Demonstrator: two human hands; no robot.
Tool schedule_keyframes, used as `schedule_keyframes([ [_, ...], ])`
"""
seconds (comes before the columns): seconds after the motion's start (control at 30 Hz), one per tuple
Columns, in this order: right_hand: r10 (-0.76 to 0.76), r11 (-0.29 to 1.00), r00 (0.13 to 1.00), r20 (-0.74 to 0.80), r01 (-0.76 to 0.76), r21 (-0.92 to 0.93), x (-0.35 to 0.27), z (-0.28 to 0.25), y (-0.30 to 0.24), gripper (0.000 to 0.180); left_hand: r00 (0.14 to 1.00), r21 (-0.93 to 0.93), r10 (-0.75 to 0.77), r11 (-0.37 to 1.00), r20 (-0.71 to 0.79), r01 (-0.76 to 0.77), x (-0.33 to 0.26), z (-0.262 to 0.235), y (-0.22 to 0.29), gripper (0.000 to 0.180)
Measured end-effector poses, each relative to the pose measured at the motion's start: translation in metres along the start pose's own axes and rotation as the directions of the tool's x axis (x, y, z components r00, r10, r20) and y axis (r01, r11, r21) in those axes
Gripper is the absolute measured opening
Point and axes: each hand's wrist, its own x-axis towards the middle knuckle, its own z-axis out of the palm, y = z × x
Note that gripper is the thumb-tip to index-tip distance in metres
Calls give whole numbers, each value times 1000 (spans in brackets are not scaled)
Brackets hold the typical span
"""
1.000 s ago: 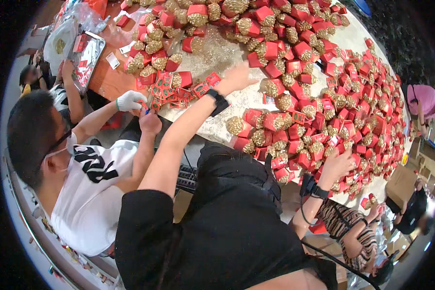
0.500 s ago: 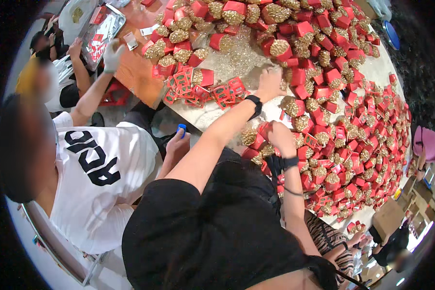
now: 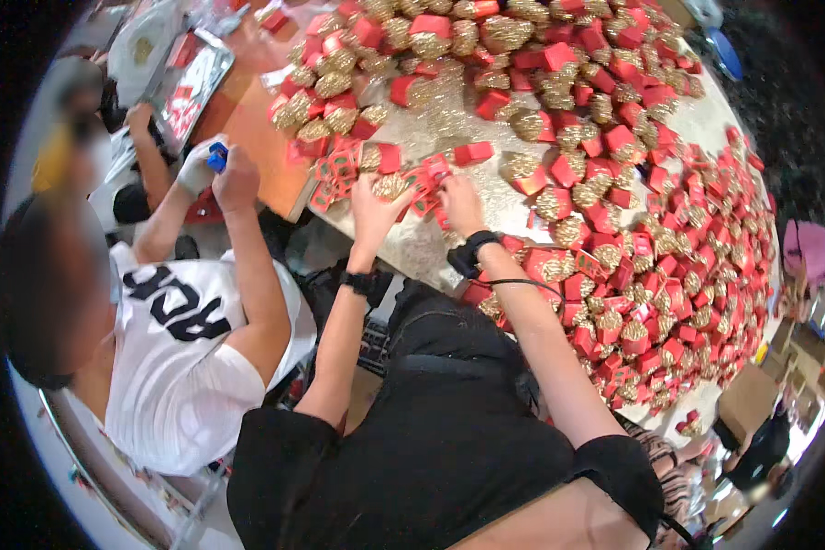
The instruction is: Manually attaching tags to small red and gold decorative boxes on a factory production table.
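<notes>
My left hand [image 3: 373, 209] is closed round a gold, glittery pinecone-like ornament [image 3: 391, 187] over the near edge of the table. Close by on the right, my right hand [image 3: 461, 203] has its fingertips pinched at a pile of red cards [image 3: 422, 188]; a red card seems to be in them, though the grip is partly hidden. More red cards [image 3: 339, 163] lie just left of my left hand. A red-based gold ornament [image 3: 387, 158] rests behind it, and a red block-like piece [image 3: 473, 152] lies beyond my right hand.
Heaps of red-and-gold ornaments [image 3: 614, 312] cover the table's right and far sides. Gold glitter [image 3: 440, 115] is strewn on the pale tabletop. At left, a co-worker in a white shirt [image 3: 183, 348] holds a small blue object [image 3: 217, 156]. A tray [image 3: 192, 87] stands beyond.
My left hand has drawn back from the far ornaments to the card pile, now with a gold ornament. My right hand has moved left to the cards. The co-worker's hands have come together.
</notes>
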Motion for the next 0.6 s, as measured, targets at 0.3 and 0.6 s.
schedule_keyframes([
  [0.3, 181, 899, 979, -96, -125, 419, -32, -50, -29, 18, 957, -32, 147, 989, 252, -144, -27, 3, 23, 50],
  [0.6, 241, 900, 894, -378, -60, 432, -89, -183, -59, 15, 773, -234, 490, 871, 403, -431, -39, -15, 119, 50],
])
